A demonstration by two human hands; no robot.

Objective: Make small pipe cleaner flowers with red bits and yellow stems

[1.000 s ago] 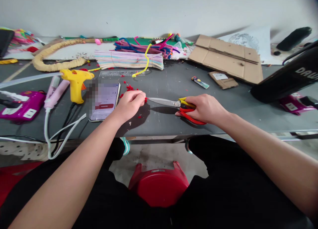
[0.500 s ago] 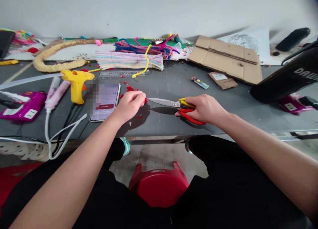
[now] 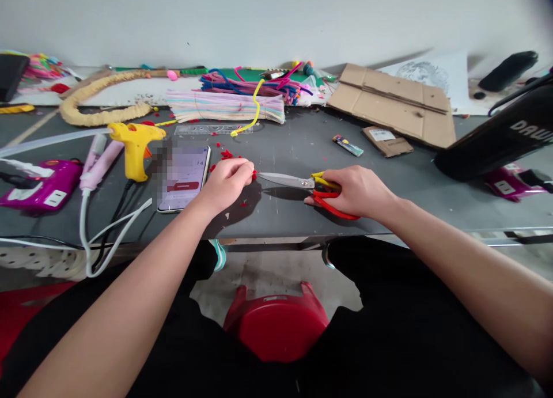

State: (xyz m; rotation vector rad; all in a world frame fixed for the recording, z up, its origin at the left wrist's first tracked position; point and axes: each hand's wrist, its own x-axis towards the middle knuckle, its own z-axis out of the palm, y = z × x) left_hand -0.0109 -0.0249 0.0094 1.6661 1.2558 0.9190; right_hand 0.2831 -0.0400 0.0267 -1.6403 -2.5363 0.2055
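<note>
My left hand [image 3: 228, 182] is closed in a pinch on a small red fuzzy piece [image 3: 254, 175], which shows just past the fingertips. Most of that piece is hidden by the fingers. In my right hand [image 3: 352, 190] are scissors [image 3: 294, 181] with one yellow and one red handle. Their blades lie almost together and point left, tips at the red piece. Behind my left hand, small red scraps [image 3: 226, 154] are scattered on the grey table [image 3: 294, 213]. A phone [image 3: 185, 176] lies to the left of that hand.
A yellow glue gun [image 3: 136, 147], a pink styling iron [image 3: 99, 165] and a purple power strip [image 3: 47, 182] with cables occupy the left. Pipe cleaner bundles [image 3: 224, 105] lie at the back. Flattened cardboard [image 3: 389, 107], a small glue tube [image 3: 348, 145] and a black bottle [image 3: 496, 130] are rightward.
The scissor handles look slightly closer together. Both hands keep nearly the same place, and the view has shifted very slightly.
</note>
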